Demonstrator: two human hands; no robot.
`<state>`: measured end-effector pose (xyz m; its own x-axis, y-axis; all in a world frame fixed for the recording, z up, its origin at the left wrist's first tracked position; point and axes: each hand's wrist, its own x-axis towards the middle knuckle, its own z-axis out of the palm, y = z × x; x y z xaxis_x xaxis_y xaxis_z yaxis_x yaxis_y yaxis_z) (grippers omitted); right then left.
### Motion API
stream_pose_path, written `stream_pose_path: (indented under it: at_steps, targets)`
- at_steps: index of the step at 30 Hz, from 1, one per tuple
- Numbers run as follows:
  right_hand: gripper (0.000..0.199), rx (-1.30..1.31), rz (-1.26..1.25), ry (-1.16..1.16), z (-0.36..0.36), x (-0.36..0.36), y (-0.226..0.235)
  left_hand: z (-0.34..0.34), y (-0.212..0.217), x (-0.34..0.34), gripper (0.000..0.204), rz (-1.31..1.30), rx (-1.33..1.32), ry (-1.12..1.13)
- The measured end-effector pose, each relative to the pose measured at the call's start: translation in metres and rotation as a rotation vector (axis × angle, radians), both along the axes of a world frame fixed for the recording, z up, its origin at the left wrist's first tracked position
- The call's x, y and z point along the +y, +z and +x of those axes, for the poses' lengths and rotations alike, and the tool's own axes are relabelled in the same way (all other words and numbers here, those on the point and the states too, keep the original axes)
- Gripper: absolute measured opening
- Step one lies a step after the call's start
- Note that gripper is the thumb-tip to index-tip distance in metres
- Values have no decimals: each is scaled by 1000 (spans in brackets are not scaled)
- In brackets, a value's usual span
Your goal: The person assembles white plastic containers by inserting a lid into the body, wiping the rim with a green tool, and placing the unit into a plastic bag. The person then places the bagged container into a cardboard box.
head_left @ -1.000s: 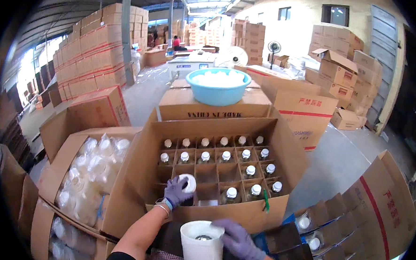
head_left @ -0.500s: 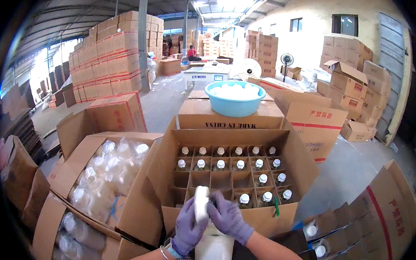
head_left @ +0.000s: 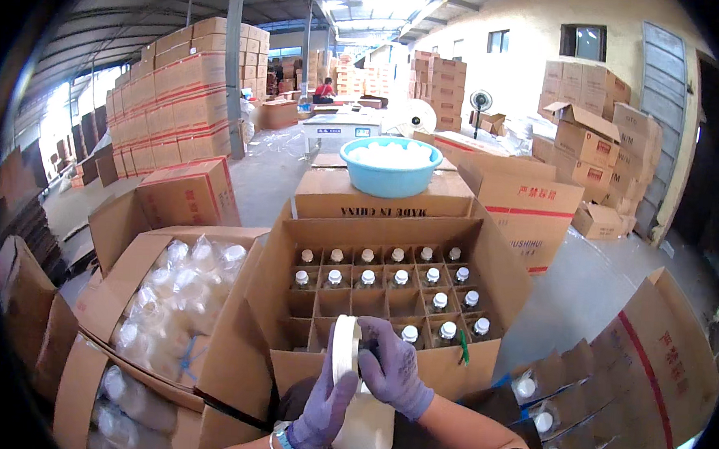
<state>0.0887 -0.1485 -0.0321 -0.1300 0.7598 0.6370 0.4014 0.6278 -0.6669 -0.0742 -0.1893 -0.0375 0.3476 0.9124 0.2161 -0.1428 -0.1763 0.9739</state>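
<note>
My left hand (head_left: 323,410), in a purple knit glove, grips a white round lid-like piece (head_left: 344,347) held up on edge. My right hand (head_left: 395,371), gloved alike, has its fingers bent against the other side of that piece; what its fingertips hold, if anything, is hidden. Just below my hands is a white plastic container (head_left: 365,430), close to my lap, its upper part partly covered by my right hand. Beyond my hands stands an open carton (head_left: 388,299) with cardboard dividers. Clear bottles with white caps (head_left: 440,300) fill many of its cells, and several front-left cells hold none.
A light blue basin (head_left: 389,177) of white pieces rests on a carton behind. To the left, an open carton (head_left: 237,307) holds bagged clear bottles (head_left: 173,296). At lower right is another divided carton (head_left: 652,378) with capped bottles. A green strip (head_left: 464,350) hangs at the middle carton's front edge.
The white round piece now shows larger and more edge-on between my hands, and my right hand has shifted slightly up and left. The whole view has shifted a little.
</note>
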Motion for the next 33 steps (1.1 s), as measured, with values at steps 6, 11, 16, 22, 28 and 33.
stream_pose_path:
  at_steps: [6,11,16,22,28,33]
  targets:
    - [62,-253,-58,46,-4,-8,11,-5,6,-9,62,-286,-361,-8]
    - [49,284,-388,597,12,29,-65,5,-22,19,63,1377,849,476]
    - [41,-24,-76,145,2,1,2,-15,-31,16,118,97,-55,-92]
    - [82,-262,317,121,14,-5,18,-19,2,-9,96,-155,-298,-256]
    - [71,-77,-146,217,11,19,-37,5,-23,15,68,703,302,264]
    - [70,-239,-52,24,21,27,-33,-17,-15,35,92,591,326,3]
